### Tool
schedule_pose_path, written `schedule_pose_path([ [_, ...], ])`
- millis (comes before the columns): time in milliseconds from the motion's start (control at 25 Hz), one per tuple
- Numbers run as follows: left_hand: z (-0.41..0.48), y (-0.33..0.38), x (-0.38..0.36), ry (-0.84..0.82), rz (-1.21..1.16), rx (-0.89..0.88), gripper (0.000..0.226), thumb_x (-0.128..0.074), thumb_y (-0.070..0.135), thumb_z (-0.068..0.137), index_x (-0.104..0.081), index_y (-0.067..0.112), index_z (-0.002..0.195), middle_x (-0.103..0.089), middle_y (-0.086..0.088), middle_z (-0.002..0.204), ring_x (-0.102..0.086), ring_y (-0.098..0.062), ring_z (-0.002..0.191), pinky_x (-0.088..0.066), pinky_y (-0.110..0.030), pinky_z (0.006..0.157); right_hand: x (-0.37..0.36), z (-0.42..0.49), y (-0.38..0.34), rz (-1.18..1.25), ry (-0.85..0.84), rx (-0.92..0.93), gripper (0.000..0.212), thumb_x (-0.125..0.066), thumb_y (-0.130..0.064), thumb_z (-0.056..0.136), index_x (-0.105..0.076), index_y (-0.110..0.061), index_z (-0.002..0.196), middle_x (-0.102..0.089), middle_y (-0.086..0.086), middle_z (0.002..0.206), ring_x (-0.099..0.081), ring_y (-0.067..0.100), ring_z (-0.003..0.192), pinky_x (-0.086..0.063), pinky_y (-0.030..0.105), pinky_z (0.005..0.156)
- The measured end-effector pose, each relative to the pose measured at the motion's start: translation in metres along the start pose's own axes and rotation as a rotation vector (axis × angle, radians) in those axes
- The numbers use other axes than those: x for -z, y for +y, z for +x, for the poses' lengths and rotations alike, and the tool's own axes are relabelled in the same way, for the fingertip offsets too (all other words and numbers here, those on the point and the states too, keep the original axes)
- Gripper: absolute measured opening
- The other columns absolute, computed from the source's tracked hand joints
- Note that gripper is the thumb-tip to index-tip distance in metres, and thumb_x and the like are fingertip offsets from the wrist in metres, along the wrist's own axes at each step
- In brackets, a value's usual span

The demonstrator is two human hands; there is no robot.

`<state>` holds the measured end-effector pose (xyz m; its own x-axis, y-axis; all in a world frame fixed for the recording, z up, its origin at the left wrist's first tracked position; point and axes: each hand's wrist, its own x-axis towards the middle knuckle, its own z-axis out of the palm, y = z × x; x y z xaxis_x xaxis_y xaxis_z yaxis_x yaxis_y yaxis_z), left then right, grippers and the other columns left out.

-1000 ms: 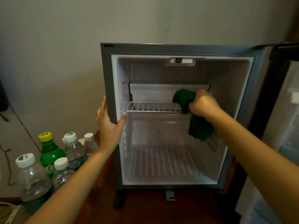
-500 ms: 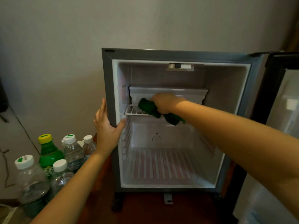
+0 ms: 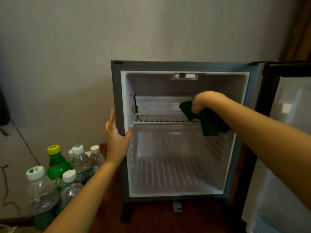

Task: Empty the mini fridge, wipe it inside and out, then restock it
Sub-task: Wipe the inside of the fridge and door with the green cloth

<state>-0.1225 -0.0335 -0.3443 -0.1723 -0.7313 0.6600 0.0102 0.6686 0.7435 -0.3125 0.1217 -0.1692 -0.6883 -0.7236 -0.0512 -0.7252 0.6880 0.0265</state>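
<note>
Wiping wire shelf (image 3: 159, 118) — right hand (image 3: 200, 102) clenches green cloth (image 3: 211, 126); left hand (image 3: 116, 132), fingers straight, braces fridge (image 3: 117, 91) — hard shove could unseat shelf.

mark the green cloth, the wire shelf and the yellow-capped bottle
green cloth (image 3: 212, 126), head view, on its hanging lower fold
wire shelf (image 3: 161, 118), head view, on the middle bars
yellow-capped bottle (image 3: 57, 164), head view, on its green shoulder

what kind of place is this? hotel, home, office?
Probably a hotel room or bedroom, not a kitchen: a mini fridge stands on a dark wooden surface against a plain wall, with small drink bottles grouped beside it.
</note>
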Motion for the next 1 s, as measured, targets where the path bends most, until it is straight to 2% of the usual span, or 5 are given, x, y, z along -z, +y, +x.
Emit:
schedule_pose_path([
  [200, 0.002, 0.001, -0.002, -0.008, -0.072, 0.059, 0.078, -0.068, 0.033, 0.084, -0.027, 0.017, 0.148, -0.033, -0.008, 0.142, -0.039, -0.022, 0.132, -0.035, -0.039, 0.11, -0.05, -0.012, -0.049, 1.689, 0.174, 0.12, 0.022, -0.052, 0.007, 0.083, -0.057, 0.003, 0.105, -0.064, 0.02, 0.095, -0.06, 0.025, 0.071, -0.052, 0.034, 0.063],
  [320, 0.001, 0.002, -0.003, 0.014, -0.101, 0.027, 0.072, -0.072, 0.026, 0.082, -0.036, 0.012, 0.143, -0.04, -0.008, 0.135, -0.044, -0.019, 0.127, -0.039, -0.034, 0.106, -0.082, -0.02, -0.101, 2.156, 0.212, 0.134, 0.017, -0.056, 0.003, 0.087, -0.055, -0.011, 0.096, -0.063, 0.009, 0.093, -0.06, 0.019, 0.079, -0.053, 0.037, 0.079],
  [480, 0.001, 0.004, -0.009, 0.066, -0.26, 0.017, 0.058, -0.07, 0.033, 0.081, -0.048, 0.004, 0.125, -0.053, -0.011, 0.118, -0.056, -0.014, 0.11, -0.049, -0.023, 0.094, -0.104, -0.018, -0.141, 2.028, 0.326, 0.606, 0.009, -0.066, -0.017, 0.087, -0.061, -0.015, 0.094, -0.066, 0.001, 0.09, -0.064, 0.02, 0.091, -0.054, 0.034, 0.083],
  [560, 0.002, -0.001, -0.012, 0.074, -0.355, 0.04, 0.041, -0.059, 0.033, 0.088, -0.051, 0.003, 0.114, -0.062, 0.001, 0.106, -0.06, 0.0, 0.098, -0.049, -0.015, 0.083, -0.101, -0.009, -0.164, 1.715, 0.456, 0.824, 0.047, -0.068, -0.043, 0.081, -0.06, -0.01, 0.112, -0.065, 0.008, 0.107, -0.062, 0.024, 0.105, -0.051, 0.043, 0.091],
  [1000, 0.0, -0.015, -0.012, 0.147, -0.215, 0.086, 0.022, -0.056, 0.021, 0.086, -0.061, 0.008, 0.103, -0.067, 0.006, 0.086, -0.061, 0.007, 0.08, -0.045, -0.012, 0.072, -0.093, 0.014, -0.181, 1.524, 0.47, 0.846, 0.087, -0.045, -0.082, 0.07, -0.056, -0.012, 0.12, -0.063, 0.003, 0.108, -0.062, 0.016, 0.099, -0.053, 0.035, 0.084],
])
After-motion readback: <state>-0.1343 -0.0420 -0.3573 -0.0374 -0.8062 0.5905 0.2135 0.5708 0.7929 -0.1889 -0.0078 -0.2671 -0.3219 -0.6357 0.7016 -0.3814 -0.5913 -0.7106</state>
